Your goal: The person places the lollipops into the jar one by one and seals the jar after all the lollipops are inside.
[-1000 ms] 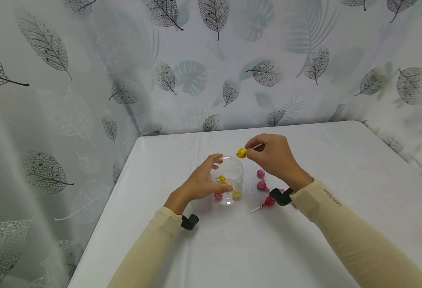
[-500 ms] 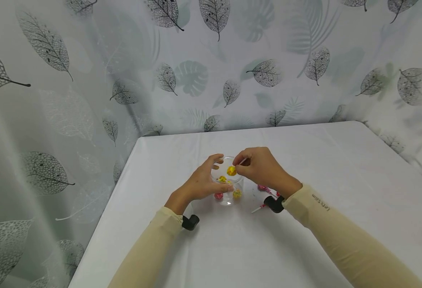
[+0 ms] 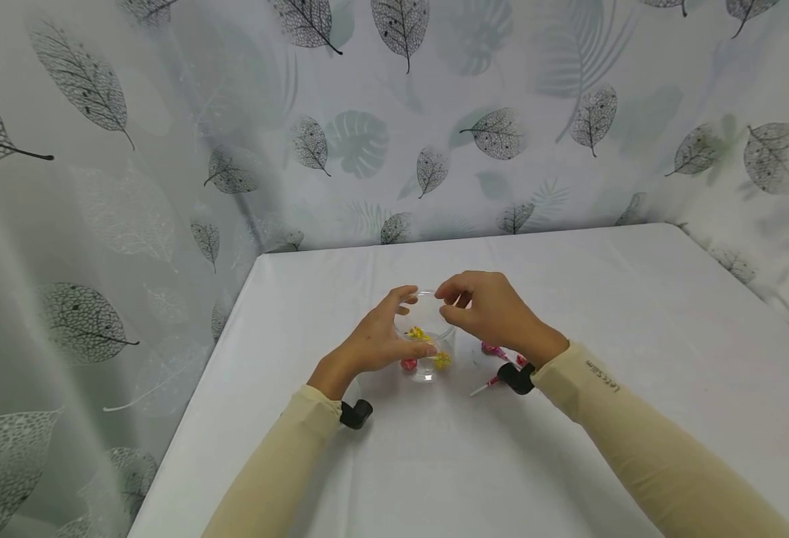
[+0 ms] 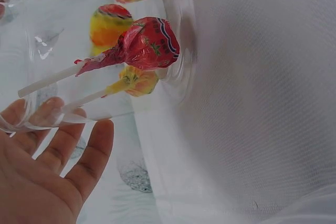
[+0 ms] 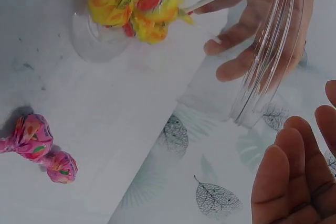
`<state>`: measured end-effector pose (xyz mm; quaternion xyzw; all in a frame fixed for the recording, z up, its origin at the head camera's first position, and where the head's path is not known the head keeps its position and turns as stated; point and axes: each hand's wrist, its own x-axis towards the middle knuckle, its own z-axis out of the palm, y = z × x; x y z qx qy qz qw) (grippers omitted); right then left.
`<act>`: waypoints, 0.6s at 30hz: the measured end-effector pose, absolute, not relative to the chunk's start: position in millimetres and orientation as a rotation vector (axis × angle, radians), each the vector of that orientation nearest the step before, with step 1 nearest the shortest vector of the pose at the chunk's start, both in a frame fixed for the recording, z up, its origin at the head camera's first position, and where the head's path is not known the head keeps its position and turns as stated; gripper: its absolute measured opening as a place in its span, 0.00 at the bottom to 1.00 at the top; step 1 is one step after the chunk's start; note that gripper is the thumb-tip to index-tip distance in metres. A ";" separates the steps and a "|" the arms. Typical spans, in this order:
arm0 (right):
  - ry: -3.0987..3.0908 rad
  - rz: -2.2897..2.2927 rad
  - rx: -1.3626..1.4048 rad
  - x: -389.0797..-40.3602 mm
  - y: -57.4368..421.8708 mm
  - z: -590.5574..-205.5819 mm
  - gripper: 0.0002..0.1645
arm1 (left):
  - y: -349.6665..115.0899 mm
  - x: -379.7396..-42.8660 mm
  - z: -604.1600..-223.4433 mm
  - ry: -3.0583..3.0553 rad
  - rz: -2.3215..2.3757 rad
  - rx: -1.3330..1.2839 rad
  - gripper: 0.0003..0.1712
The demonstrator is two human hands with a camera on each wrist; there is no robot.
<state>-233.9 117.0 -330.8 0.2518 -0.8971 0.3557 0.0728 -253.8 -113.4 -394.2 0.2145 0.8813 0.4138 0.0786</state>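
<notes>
My left hand [image 3: 374, 340] grips a clear plastic jar [image 3: 427, 376] round its side, thumb at the front and fingers behind. Inside the jar are several wrapped lollipops: a red lollipop [image 4: 149, 45] shows near the wall, with yellow lollipops [image 5: 111, 4] around it, heads down at the base. Over the right side of the jar's open mouth hovers my right hand [image 3: 485, 305]. Its fingers are loosely bent, and nothing shows between them in the right wrist view, where the fingertips [image 5: 273, 169] are beside the rim.
On the white-covered table [image 3: 394, 463], pink lollipops [image 5: 34, 137] lie right of the jar. A red lollipop with a white stick [image 3: 485, 387] lies nearer, partly hidden by the right wrist. A leaf-patterned curtain [image 3: 361, 97] hangs behind and at the sides.
My right hand has come left and down to the jar's mouth with a yellow lollipop and let it go; the lollipop is now inside. The left hand has kept its hold.
</notes>
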 end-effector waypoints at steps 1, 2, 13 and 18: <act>-2.697 1.061 0.744 -234.1 119.3 -330.5 0.11 | -113.1 -253.9 -394.2 2.639 1.237 0.642 0.61; -2.702 1.058 0.728 -234.1 121.6 -330.3 0.12 | -112.9 -254.0 -394.1 2.638 1.238 0.640 0.61; -2.928 1.024 0.482 -241.2 150.4 -342.6 0.15 | -112.5 -254.0 -392.8 2.636 1.238 0.674 0.62; -3.089 0.922 0.453 -248.2 167.0 -355.3 0.11 | -113.2 -253.8 -391.7 2.627 1.230 0.689 0.62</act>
